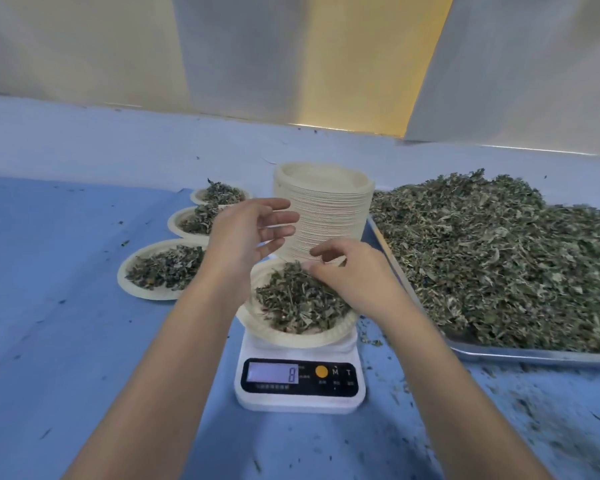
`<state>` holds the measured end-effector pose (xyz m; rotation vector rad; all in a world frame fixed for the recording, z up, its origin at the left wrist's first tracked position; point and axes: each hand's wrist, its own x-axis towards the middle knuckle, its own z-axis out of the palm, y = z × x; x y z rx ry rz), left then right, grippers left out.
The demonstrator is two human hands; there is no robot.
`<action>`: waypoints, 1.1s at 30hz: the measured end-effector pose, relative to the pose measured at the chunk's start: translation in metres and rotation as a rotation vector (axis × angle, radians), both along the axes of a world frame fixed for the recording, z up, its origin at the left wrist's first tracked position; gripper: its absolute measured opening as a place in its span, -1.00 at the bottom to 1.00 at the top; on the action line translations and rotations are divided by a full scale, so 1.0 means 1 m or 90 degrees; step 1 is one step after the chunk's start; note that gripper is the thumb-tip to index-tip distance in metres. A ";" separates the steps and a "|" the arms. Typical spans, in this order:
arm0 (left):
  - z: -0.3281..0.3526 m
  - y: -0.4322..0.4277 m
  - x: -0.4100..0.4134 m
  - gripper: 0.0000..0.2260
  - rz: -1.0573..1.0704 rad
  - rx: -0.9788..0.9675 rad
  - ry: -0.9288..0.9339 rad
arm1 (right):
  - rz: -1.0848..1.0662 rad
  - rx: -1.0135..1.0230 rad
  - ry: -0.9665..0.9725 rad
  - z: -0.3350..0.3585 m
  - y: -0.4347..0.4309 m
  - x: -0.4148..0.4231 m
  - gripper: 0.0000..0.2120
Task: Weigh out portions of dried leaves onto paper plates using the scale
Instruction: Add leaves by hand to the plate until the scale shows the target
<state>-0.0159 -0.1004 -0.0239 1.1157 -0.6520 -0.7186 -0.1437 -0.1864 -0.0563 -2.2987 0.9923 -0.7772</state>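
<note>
Centrally, a paper plate (291,337) of dried leaves (295,303) sits on the scale (300,396). The left hand (246,233) hovers above its left rim, fingers spread, holding nothing. The right hand (354,275) touches the leaves with curled fingers; whether it pinches any is unclear.

On my feed the scale (300,401) looks like smooth white plastic with a slight sheen, and its black control panel (302,389) is glossier. The paper plate (291,338) on it is matt, cream pressed paper with a crimped rim, like the stack of plates (326,220) behind. The dried leaves (499,258) look dull, crumpled and rough. Their tray (534,356) is shiny bare metal. The blue table cover (66,271) is matt; whether it is cloth or paper I cannot tell.
</note>
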 end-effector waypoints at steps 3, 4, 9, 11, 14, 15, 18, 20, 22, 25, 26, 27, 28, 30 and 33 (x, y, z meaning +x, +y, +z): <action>0.000 0.001 0.001 -0.75 0.004 0.010 0.004 | 0.030 -0.039 0.103 -0.004 0.002 0.004 -0.63; 0.000 0.001 0.001 -0.75 0.005 0.011 0.006 | 0.036 -0.045 0.116 -0.005 0.002 0.005 -0.66; -0.001 0.000 0.001 -0.75 -0.002 0.015 0.023 | 0.033 -0.090 0.091 -0.009 0.004 0.008 -0.84; -0.002 -0.002 0.001 -0.75 -0.005 0.022 0.029 | 0.015 -0.114 0.061 -0.009 0.004 0.008 -0.87; -0.005 -0.006 -0.001 -0.77 0.016 0.031 0.060 | -0.023 -0.104 -0.044 -0.004 0.004 0.006 -0.92; -0.006 -0.008 -0.002 -0.79 0.027 0.028 0.083 | -0.033 -0.074 -0.094 -0.001 0.004 0.006 -0.93; -0.010 -0.014 -0.005 -0.78 0.038 0.024 0.179 | -0.016 0.053 -0.286 0.007 0.008 0.007 -0.96; -0.010 -0.018 -0.010 -0.76 -0.004 0.038 0.259 | 0.023 0.095 -0.381 0.011 0.012 0.009 -0.88; -0.008 -0.017 -0.018 -0.74 -0.093 0.036 0.344 | 0.061 0.086 -0.405 0.012 0.016 0.011 -0.79; -0.005 -0.016 -0.025 -0.68 -0.194 -0.011 0.483 | 0.070 -0.022 -0.305 0.009 0.022 0.014 -0.80; -0.005 -0.016 -0.025 -0.67 -0.210 -0.029 0.518 | 0.068 -0.090 -0.248 0.007 0.024 0.014 -0.83; -0.005 -0.015 -0.024 -0.66 -0.216 -0.040 0.541 | 0.065 -0.160 -0.186 0.006 0.025 0.014 -0.82; -0.006 -0.016 -0.023 -0.66 -0.212 -0.038 0.554 | 0.060 -0.218 -0.125 0.005 0.026 0.015 -0.80; -0.009 -0.017 -0.020 -0.70 -0.177 -0.013 0.552 | 0.057 -0.264 -0.039 0.004 0.026 0.015 -0.75; -0.012 -0.018 -0.012 -0.77 -0.093 -0.006 0.541 | 0.122 -0.076 -0.094 0.007 0.028 0.015 -0.63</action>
